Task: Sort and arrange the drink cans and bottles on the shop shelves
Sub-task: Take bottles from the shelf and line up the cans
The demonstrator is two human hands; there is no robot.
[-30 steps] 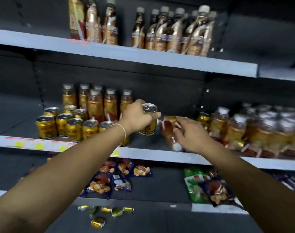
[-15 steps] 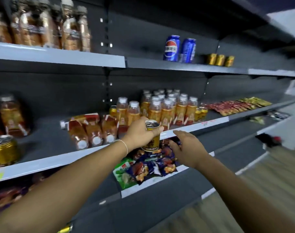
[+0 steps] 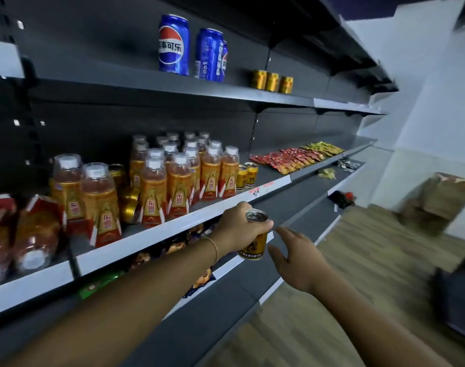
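- Middle shelf (image 3: 146, 235), far left: toppled bottles (image 3: 32, 234) lie on their sides, caps facing the front edge.
- Just right of these, two front bottles (image 3: 93, 202) stand upright with gold-and-red labels and white caps.
- Between those two and the main group, a tipped gold can (image 3: 130, 210) lies on its side. A further gold can stands upright behind it.
- Main bottle group (image 3: 178, 176): upright, packed in rows from the shelf front to the back panel.
- Upper shelf (image 3: 120, 83): two blue cola cans (image 3: 173, 46) stand upright, side by side.
- Lower shelf: snack packets (image 3: 201, 279) lie partly hidden behind the left forearm.
- Left grip (image 3: 235, 231): fingers and thumb curl round the held gold can (image 3: 253, 247) near its top. The can is upright, in the air, in front of and just below the middle shelf edge.
- Two small gold cans (image 3: 247, 176) stand at the right end of the bottle group, touching each other.
- Upper shelf, further right: three gold cans (image 3: 272, 81) stand in a row.
- Right grip (image 3: 298, 260): fingers relaxed and spread, holding nothing, just beside the held can. Contact with the can cannot be determined.
- Middle shelf, right section: red and yellow sachets (image 3: 294, 158) lie flat in rows.
- Far right: a cardboard box (image 3: 443, 200) rests on the wooden floor (image 3: 358, 260) by the wall.
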